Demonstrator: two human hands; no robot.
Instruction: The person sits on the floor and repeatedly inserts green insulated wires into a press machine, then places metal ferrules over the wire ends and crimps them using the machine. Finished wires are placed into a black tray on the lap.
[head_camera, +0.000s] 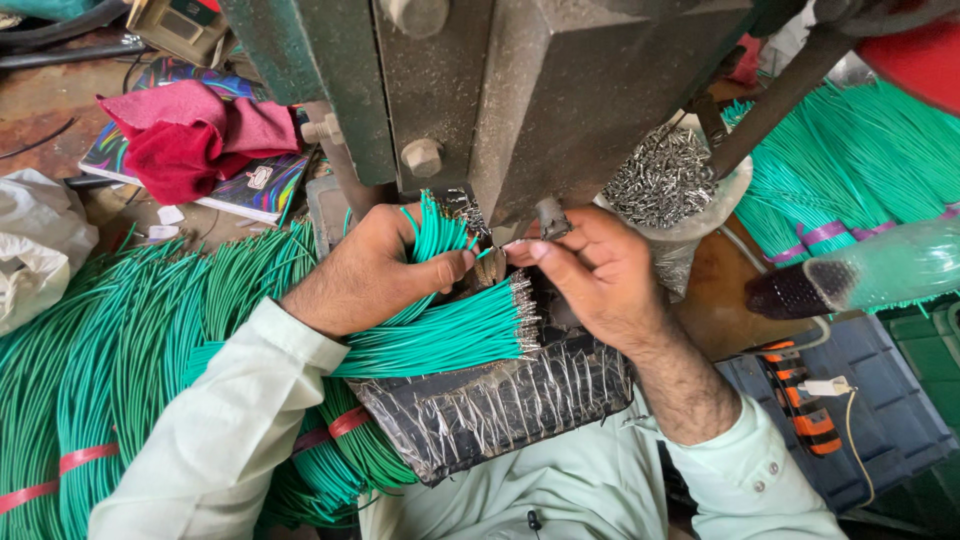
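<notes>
Hands: your left hand (375, 268) grips a green wire bundle (440, 235) | right hand (590, 270) pinches 1 wire tip under the press (560, 90) | step: crimping, likely | next: steady alignment; finished wires (450, 335) lie below both.

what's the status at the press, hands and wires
Left hand gripping a bundle of green wires. Right hand pinching a single wire end at the press head. Heap of loose metal terminals close behind the right hand.
</notes>
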